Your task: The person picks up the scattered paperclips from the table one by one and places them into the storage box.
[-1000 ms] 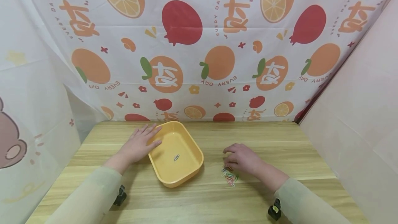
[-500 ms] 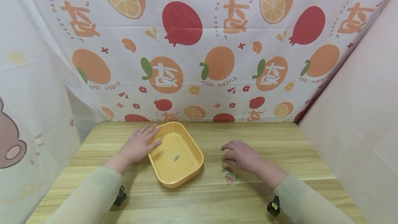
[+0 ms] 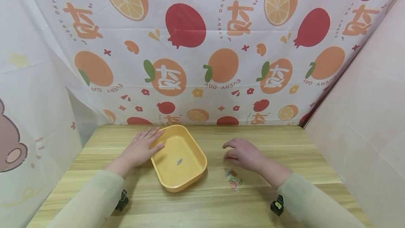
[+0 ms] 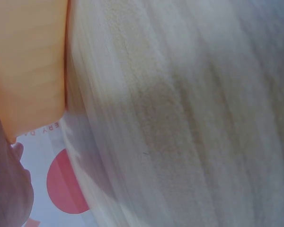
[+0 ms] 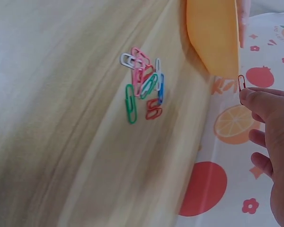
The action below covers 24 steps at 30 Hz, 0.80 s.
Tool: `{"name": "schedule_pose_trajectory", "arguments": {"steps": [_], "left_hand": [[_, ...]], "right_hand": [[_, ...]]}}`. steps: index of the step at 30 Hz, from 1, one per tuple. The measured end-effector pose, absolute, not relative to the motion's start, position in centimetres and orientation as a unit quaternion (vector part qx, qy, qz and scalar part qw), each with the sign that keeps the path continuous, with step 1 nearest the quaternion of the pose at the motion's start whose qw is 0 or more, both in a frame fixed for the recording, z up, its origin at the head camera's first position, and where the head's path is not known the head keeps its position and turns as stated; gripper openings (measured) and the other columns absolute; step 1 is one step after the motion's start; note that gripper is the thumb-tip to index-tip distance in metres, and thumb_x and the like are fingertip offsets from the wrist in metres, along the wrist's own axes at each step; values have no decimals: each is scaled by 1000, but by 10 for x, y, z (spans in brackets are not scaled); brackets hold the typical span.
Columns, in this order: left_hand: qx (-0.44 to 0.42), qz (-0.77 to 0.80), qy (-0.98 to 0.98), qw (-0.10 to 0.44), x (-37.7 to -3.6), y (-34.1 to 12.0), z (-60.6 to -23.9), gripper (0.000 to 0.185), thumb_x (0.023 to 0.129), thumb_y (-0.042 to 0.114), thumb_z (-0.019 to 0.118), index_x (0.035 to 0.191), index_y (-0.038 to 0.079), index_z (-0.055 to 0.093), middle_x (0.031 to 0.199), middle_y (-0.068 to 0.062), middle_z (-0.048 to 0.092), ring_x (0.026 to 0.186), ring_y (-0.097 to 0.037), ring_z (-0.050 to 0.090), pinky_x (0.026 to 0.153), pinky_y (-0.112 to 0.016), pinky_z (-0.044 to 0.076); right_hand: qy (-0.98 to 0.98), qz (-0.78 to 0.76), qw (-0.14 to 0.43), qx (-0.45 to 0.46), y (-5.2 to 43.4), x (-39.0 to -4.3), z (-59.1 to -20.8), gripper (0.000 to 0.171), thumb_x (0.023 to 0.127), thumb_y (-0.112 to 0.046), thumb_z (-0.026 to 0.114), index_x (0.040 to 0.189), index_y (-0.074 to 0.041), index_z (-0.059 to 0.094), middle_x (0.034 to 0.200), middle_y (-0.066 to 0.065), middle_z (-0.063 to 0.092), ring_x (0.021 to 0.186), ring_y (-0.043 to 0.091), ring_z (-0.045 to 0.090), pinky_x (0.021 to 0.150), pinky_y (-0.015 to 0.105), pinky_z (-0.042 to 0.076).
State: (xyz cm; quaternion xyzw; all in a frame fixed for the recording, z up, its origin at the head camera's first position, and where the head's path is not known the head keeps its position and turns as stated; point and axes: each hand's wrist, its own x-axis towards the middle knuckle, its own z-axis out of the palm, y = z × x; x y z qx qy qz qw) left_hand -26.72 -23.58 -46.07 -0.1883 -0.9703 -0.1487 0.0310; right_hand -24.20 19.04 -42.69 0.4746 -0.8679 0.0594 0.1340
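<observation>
Right hand (image 3: pixel 243 154) pinches a red clip (image 5: pixel 241 83) above the table (image 3: pixel 284 157); clip pile (image 3: pixel 233 179) just below it. Left hand (image 3: pixel 140 147) flat, fingers straight, on the tray (image 3: pixel 190 182) rim; one clip (image 3: pixel 179 161) inside. Fruit-print curtain (image 3: pixel 202 45) beyond both hands.

Left hand: your left hand (image 3: pixel 140 148) lies palm down with the fingers straight and spread, the fingertips (image 3: pixel 157 132) pointing away from you and slightly toward your right hand.
Left forearm: it runs back toward you in a pale sleeve (image 3: pixel 90 200), with a small black wrist mount under it.
Right hand: your right hand (image 3: pixel 242 153) is raised, knuckles up, with the fingers curled loosely inward toward your left hand.
Right fingertips: thumb and forefinger (image 5: pixel 255 97) are pressed together in a pinch.
Right forearm: it angles back to your right in the same pale sleeve.
</observation>
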Motion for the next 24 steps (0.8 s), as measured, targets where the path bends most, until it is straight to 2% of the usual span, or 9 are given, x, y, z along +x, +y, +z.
{"name": "schedule_pose_trajectory", "arguments": {"steps": [12, 18, 24], "left_hand": [[-186, -146, -971, 32, -267, -237, -461, 69, 101, 59, 41, 157, 20, 31, 163, -12, 22, 149, -43, 12, 118, -63, 4], [-186, -150, -970, 31, -268, -236, -462, 66, 102, 51, 47, 157, 20, 32, 163, -12, 22, 149, -43, 11, 118, -63, 3], [-187, -153, -970, 30, -267, -236, -461, 66, 102, 51, 48, 157, 19, 32, 163, -13, 22, 149, -43, 11, 118, -62, 2]], "right_hand": [[-863, 66, 153, 477, 183, -246, -415, 5, 87, -22, 78, 93, -22, 77, 117, 0, 68, 109, 21, 63, 94, 46, 51], [-851, 76, 173, 491, 179, -249, -412, 9, 86, -18, 79, 94, -20, 77, 114, 0, 68, 106, 20, 64, 93, 44, 53], [-843, 75, 180, 501, 174, -251, -405, 10, 86, -17, 79, 94, -21, 77, 113, 0, 68, 104, 19, 64, 91, 40, 54]]}}
